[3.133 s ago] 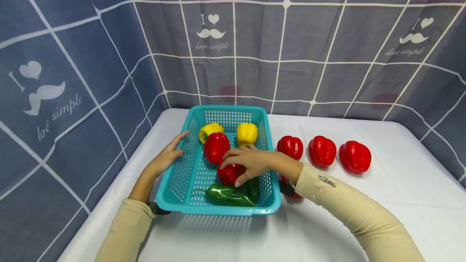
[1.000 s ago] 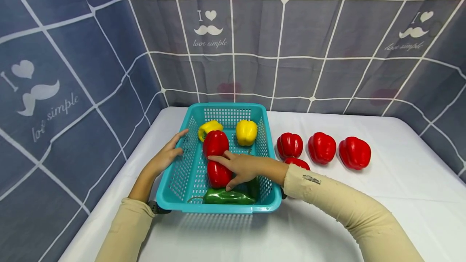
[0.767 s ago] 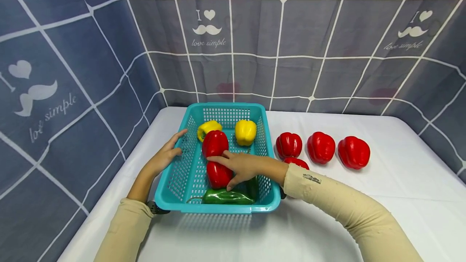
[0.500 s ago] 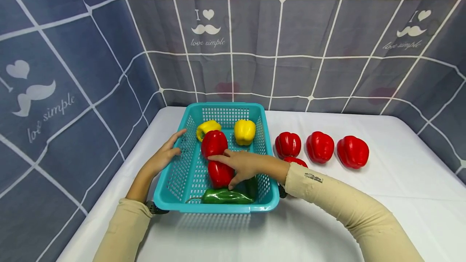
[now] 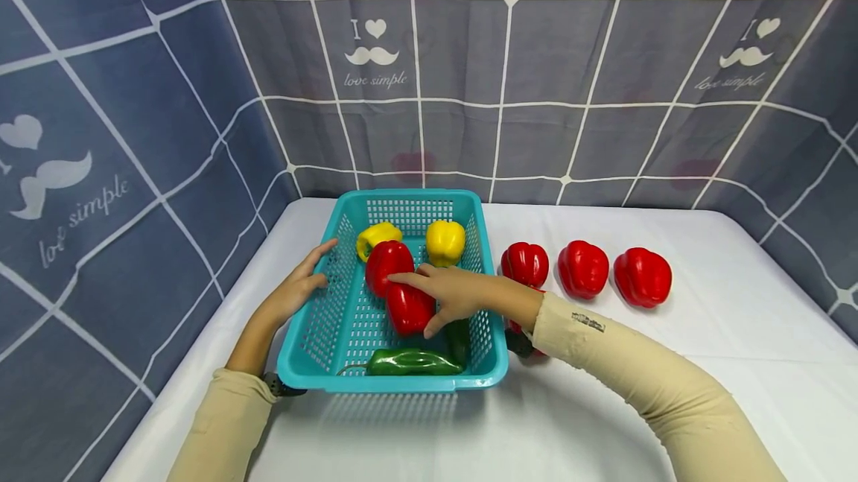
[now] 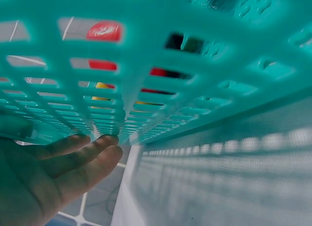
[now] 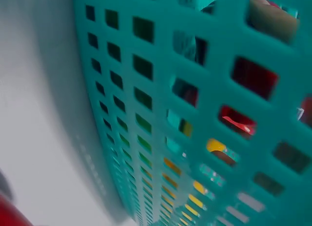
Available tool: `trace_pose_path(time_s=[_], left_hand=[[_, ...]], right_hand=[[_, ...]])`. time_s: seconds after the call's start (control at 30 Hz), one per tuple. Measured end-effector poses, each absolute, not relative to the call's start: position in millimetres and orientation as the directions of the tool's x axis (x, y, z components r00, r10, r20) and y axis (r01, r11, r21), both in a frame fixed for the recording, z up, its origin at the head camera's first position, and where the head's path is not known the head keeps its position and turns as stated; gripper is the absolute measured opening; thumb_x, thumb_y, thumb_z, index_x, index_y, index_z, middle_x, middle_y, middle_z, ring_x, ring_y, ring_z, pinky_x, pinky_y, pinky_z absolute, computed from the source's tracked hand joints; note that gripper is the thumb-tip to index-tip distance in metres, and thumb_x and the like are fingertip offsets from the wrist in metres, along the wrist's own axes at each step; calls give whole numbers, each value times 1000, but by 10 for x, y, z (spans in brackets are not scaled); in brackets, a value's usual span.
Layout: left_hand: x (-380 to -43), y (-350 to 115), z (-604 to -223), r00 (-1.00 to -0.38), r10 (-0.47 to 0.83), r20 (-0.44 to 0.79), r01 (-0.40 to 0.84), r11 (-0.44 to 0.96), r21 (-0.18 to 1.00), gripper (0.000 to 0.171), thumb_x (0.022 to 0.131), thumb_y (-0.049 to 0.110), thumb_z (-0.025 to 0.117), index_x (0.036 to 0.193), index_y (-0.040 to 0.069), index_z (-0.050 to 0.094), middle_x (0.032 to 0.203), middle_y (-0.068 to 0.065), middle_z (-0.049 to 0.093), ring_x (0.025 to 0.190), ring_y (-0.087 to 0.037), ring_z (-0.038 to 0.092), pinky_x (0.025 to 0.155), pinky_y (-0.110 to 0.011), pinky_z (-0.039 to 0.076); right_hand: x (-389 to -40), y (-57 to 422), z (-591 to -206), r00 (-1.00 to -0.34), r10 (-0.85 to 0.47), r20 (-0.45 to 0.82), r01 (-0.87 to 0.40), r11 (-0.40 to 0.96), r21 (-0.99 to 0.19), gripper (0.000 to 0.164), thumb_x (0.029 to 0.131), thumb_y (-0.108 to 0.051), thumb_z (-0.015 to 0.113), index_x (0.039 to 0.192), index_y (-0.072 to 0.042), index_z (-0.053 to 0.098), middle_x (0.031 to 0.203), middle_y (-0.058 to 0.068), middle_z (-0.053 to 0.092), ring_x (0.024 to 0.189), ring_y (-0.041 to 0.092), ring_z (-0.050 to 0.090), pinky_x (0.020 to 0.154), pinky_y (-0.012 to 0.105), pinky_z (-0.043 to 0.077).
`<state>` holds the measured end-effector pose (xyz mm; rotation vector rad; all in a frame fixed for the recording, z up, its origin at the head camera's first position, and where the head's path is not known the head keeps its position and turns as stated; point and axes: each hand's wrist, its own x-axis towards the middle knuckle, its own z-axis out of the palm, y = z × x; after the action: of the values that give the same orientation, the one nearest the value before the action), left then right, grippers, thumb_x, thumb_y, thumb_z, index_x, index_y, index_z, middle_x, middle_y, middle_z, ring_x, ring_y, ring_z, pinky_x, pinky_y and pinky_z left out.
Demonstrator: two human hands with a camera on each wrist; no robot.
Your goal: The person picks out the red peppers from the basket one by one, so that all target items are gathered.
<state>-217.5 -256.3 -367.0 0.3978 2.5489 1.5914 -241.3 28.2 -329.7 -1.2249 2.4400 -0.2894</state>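
Observation:
My right hand (image 5: 452, 294) grips a red bell pepper (image 5: 407, 312) inside the turquoise basket (image 5: 392, 384), fingers over its top and thumb on its near right side. This pepper leans against another red bell pepper (image 5: 386, 264) behind it to the left. At the basket's left rim lies my left hand (image 5: 295, 290); in the left wrist view its fingers (image 6: 92, 170) stretch straight along the outside of the slotted wall. Two yellow bell peppers (image 5: 445, 242) sit at the basket's back. A long green pepper (image 5: 415, 363) lies at the front, and another green pepper (image 5: 459, 340) is partly hidden by my right hand.
On the white table (image 5: 590, 400), right of the basket, stand three red bell peppers (image 5: 643, 277) in a row. Another red one (image 5: 515, 327) is mostly covered by my right forearm. A grey checked cloth (image 5: 462, 65) rises behind the table and along its left side.
My right hand has drawn the gripped red pepper back and slightly right, away from the long green pepper, after lowering it in the basket earlier. My left hand stays at the rim.

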Motion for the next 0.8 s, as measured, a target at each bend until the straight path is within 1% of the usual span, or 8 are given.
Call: trace_pose_path(time_s=[0.17, 0.37, 0.53, 0.67, 0.8], left_hand=[[-2177, -2563, -3671, -957, 284, 56, 175, 414, 893, 73, 78, 1, 38, 146, 5, 11, 152, -19, 0, 137, -39, 1, 103, -61, 10], [-2169, -2571, -3680, -956, 288, 49, 169, 408, 897, 74, 78, 1, 37, 147, 6, 10, 152, -19, 0, 136, -40, 4, 101, -60, 14], [-2163, -2577, -3682, -956, 288, 45, 164, 406, 899, 74, 78, 1, 38, 147, 6, 9, 152, -20, -1, 135, -40, 7, 100, -59, 17], [-2161, -2579, -3679, -957, 286, 50, 169, 408, 897, 74, 78, 1, 38, 147, 5, 10, 152, -20, -1, 135, -41, 5, 100, -60, 15], [-2160, -2578, -3671, -957, 286, 50, 169, 407, 898, 75, 77, 1, 38, 147, 5, 10, 152, -20, -1, 136, -41, 4, 101, -61, 13]], right_hand=[[-2439, 317, -3259, -546, -804, -235, -726, 594, -346, 96, 69, -33, 76, 145, -34, 16, 135, 7, 38, 118, 23, 43, 84, 33, 49], [-2438, 371, -3183, -554, -801, -226, -718, 597, -357, 94, 70, -34, 75, 145, -30, 18, 132, 6, 40, 116, 21, 43, 84, 32, 49], [-2453, 419, -3119, -570, -790, -226, -696, 611, -378, 94, 70, -33, 75, 145, -33, 17, 136, 5, 37, 119, 22, 40, 83, 32, 50], [-2464, 462, -3075, -581, -785, -215, -684, 614, -394, 95, 70, -31, 76, 145, -34, 18, 137, 5, 36, 118, 22, 41, 81, 32, 51], [-2473, 516, -3036, -594, -780, -199, -676, 618, -402, 95, 69, -31, 77, 145, -33, 19, 135, 4, 38, 117, 21, 42, 79, 31, 51]])
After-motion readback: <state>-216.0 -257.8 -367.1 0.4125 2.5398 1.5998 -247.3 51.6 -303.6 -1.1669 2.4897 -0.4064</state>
